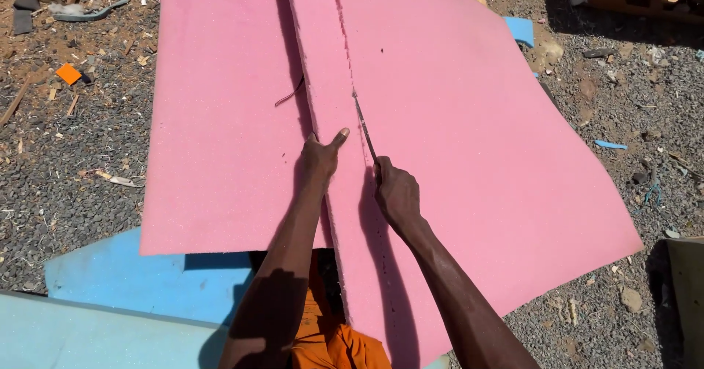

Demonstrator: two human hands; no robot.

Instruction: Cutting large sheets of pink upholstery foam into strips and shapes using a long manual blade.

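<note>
A large pink foam sheet [469, 134] lies over gravel ground [73, 164], split lengthwise by a ragged cut. The right hand [396, 193] closes around a thin knife [364, 131], whose blade sits in the cut line. The left hand [319, 158] presses flat on the narrow pink strip [330, 83] beside the blade, thumb stretched toward it. Blue foam sheets [147, 281] lie beneath, and an orange garment [330, 336] shows between the arms.

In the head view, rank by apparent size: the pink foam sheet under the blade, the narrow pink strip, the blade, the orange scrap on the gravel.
1. Pink foam sheet
2. Pink strip
3. Blade, in the right hand
4. Orange scrap

The scrap lies farther off, so the last two are unsure.
</note>
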